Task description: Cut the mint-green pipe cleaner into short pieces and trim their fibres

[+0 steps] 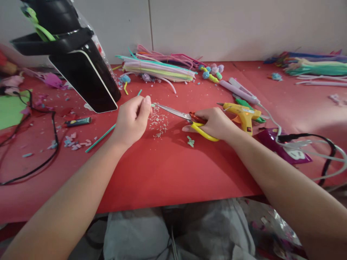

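Note:
My left hand (132, 119) is closed in a pinch on a small pale green piece of pipe cleaner (153, 105); only its end sticks out past the thumb. My right hand (217, 122) grips scissors (175, 111) with red and yellow handles. Their tips point left and reach the green piece; the blades look nearly closed. Beneath them, tiny pale clippings (158, 126) are scattered over the red table (162, 169). A few short green cut pieces (190, 141) lie below my right hand. A teal pipe cleaner (100, 139) runs along the table, partly hidden by my left hand.
Bundled pipe cleaners (159, 68) lie along the wall, with more bundles (317, 66) at far right. A phone (84, 81) leans on a black holder at left. Right of my right hand are a yellow glue gun (245, 115), a lilac corded tool (238, 92) and cables.

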The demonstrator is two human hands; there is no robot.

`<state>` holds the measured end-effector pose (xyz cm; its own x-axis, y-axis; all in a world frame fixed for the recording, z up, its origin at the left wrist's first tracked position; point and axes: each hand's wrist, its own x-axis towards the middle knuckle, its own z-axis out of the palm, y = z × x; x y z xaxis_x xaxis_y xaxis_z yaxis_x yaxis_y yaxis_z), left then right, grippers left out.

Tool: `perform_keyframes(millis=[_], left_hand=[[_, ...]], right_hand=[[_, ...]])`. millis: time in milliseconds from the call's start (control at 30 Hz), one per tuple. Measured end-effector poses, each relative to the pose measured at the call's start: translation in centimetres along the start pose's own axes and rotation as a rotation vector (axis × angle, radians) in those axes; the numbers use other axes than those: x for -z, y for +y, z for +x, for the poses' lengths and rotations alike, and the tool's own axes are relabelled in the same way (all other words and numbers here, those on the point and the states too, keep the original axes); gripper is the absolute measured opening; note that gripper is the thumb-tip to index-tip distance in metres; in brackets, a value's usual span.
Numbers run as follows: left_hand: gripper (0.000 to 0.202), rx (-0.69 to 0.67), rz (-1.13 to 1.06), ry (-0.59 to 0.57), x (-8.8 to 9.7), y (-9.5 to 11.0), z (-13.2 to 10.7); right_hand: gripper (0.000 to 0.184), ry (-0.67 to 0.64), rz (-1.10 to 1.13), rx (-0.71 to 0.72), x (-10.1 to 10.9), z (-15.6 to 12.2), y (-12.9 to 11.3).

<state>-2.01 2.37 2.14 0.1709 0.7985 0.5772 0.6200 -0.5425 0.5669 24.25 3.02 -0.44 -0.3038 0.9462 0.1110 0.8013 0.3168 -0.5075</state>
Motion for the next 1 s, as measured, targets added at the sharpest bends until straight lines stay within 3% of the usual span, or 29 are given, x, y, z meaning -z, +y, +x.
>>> perform_keyframes(millis=[1000], left_hand=[[0.047,0.008,0.020,-0.020,0.08,-0.06,0.04]], right_hand=[[0.066,-0.007,0.038,-0.009,0.27,-0.24,-0.21]])
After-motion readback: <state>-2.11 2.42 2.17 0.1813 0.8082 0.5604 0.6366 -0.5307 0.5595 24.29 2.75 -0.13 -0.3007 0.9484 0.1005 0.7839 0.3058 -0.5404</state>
